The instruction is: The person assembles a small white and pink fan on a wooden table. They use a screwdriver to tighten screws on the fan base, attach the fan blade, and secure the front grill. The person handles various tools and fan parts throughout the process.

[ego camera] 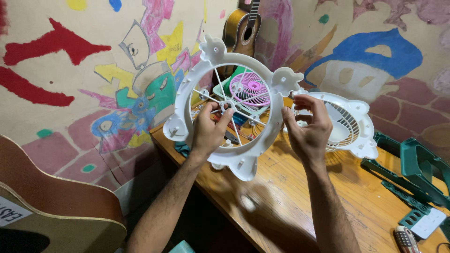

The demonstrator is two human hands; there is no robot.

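Two bare hands hold a white plastic fan frame (234,93) upright above the near edge of a wooden surface (300,206). The left hand (208,129) is closed on the frame's small hub, with thumb and fingers pinched where the thin spokes meet at the middle of the ring. The right hand (307,129) curls around the ring's right rim, its fingers bent and gripping the edge just below a rounded ear-shaped tab. At the lower left, nearest the camera, sits the brown body of a guitar (56,206). On the right of the surface lie dark green plastic parts (417,173). Just behind the right hand, a second white fan grille (349,124) with fine slats rests on the surface. Seen through the held ring are a pink fan blade (251,89) and a green piece beside it. Farther back, another guitar (241,28) leans against a wall (70,70) painted with bright shapes.
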